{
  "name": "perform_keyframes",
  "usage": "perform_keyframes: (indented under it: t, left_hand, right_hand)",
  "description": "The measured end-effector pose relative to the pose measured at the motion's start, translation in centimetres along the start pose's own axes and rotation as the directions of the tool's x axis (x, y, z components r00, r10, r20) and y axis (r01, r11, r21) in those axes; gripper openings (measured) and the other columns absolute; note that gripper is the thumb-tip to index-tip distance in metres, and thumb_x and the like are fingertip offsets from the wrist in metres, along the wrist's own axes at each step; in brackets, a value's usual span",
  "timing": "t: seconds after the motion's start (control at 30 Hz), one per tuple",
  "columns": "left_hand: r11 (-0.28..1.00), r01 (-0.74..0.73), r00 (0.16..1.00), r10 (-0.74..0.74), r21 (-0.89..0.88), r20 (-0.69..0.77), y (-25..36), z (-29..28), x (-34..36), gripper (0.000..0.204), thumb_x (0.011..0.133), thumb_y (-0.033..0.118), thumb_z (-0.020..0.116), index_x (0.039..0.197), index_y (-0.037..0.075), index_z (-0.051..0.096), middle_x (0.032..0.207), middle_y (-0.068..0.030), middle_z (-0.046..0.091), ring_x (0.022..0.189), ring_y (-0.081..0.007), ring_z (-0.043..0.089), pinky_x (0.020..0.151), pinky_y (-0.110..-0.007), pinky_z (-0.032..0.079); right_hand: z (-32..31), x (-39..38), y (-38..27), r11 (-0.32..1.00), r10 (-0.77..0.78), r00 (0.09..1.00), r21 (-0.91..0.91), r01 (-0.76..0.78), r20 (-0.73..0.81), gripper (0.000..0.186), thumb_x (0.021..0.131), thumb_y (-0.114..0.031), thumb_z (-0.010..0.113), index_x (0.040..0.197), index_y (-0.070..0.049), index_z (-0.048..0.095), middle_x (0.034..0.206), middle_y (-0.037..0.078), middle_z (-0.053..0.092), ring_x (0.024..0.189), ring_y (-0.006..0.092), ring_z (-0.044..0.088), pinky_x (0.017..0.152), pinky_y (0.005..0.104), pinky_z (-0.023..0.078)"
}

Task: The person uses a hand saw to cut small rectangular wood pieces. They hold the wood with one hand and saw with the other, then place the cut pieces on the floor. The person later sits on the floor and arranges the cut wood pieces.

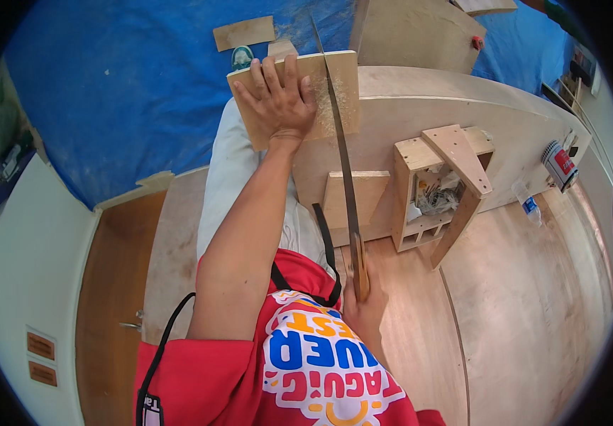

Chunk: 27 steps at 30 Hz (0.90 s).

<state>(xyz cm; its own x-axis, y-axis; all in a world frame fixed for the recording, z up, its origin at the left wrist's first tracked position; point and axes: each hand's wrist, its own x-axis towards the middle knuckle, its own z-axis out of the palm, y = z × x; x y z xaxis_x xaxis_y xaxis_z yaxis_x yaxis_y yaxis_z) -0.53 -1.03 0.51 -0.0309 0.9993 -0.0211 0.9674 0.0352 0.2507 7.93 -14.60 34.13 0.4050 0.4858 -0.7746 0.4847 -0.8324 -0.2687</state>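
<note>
My left hand (278, 99) lies with spread fingers on a light plywood board (343, 78), pressing it near the top of my raised leg in pale trousers (223, 156). My right hand (367, 298) grips the wooden handle of a long hand saw (342, 149), low at the centre beside my red shirt. The saw's blade runs up across the board, right of my left hand, its tip reaching past the board's far edge. Pale sawdust lies on the board along the blade.
A wooden box frame (406, 163) with clutter inside, a loose board (352, 195), a plastic bottle (530, 209) and a can (560, 165) are on the right around a curved plywood panel (448, 96). Blue tarp (94, 85) covers the back, with wood offcuts (243, 32). A door (115, 270) is at left.
</note>
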Motion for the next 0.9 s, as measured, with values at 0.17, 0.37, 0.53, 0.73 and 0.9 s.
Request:
perform_keyframes:
  t: [0.17,0.37,0.53,0.73,0.9]
  left_hand:
    - [1.0,-0.009,1.0,0.009,0.005,0.014,0.1,-0.1,0.1,0.048,0.101,0.047,0.045,0.141,0.023,0.057,0.142,-0.0129,0.048,0.144,-0.0368,0.034,0.116,-0.073,0.015]
    - [1.0,-0.009,1.0,0.009,0.007,-0.03,0.1,0.7,0.4,0.047,0.1,0.046,0.046,0.14,0.023,0.056,0.141,-0.0119,0.049,0.143,-0.0368,0.035,0.115,-0.073,0.018]
    - [0.999,-0.026,0.997,0.024,-0.024,-0.078,0.0,0.8,0.6,0.047,0.1,0.045,0.046,0.139,0.022,0.056,0.141,-0.0109,0.048,0.143,-0.0367,0.035,0.115,-0.073,0.018]
    - [1.0,-0.013,0.999,0.013,-0.008,-0.041,0.1,0.4,0.8,0.046,0.101,0.043,0.045,0.14,0.022,0.056,0.141,-0.0115,0.048,0.143,-0.0366,0.035,0.116,-0.073,0.015]
    - [0.999,-0.01,1.0,0.01,-0.041,-0.019,-0.1,0.5,0.5,0.047,0.101,0.043,0.046,0.141,0.023,0.056,0.144,-0.0128,0.047,0.144,-0.0376,0.034,0.117,-0.074,0.012]
  right_hand:
    - [1.5,3.4,1.1,0.994,-0.106,0.994,-0.001,0.106,-0.038,0.054,0.093,-0.003,0.064,0.145,-0.005,0.053,0.1,0.025,0.073,0.083,0.0424,0.073,0.074,0.0428,0.057]
    - [5.9,19.9,-3.7,0.925,-0.359,0.921,0.071,0.372,-0.151,0.056,0.09,-0.003,0.061,0.145,-0.004,0.052,0.108,0.033,0.067,0.098,0.0512,0.066,0.081,0.0534,0.052]
    - [5.4,17.7,-3.2,0.907,-0.396,0.907,0.094,0.411,-0.145,0.054,0.092,-0.003,0.061,0.145,-0.001,0.052,0.118,0.034,0.065,0.109,0.0498,0.064,0.088,0.0534,0.051]
    - [0.9,0.7,3.3,0.996,-0.081,0.997,0.024,0.081,-0.018,0.056,0.091,0.0,0.065,0.146,-0.002,0.052,0.121,0.027,0.07,0.105,0.0414,0.071,0.087,0.0409,0.056]
    - [3.0,7.9,0.2,0.981,-0.19,0.978,0.034,0.193,-0.09,0.053,0.094,-0.004,0.063,0.146,-0.003,0.052,0.119,0.026,0.07,0.105,0.0422,0.071,0.089,0.0442,0.055]
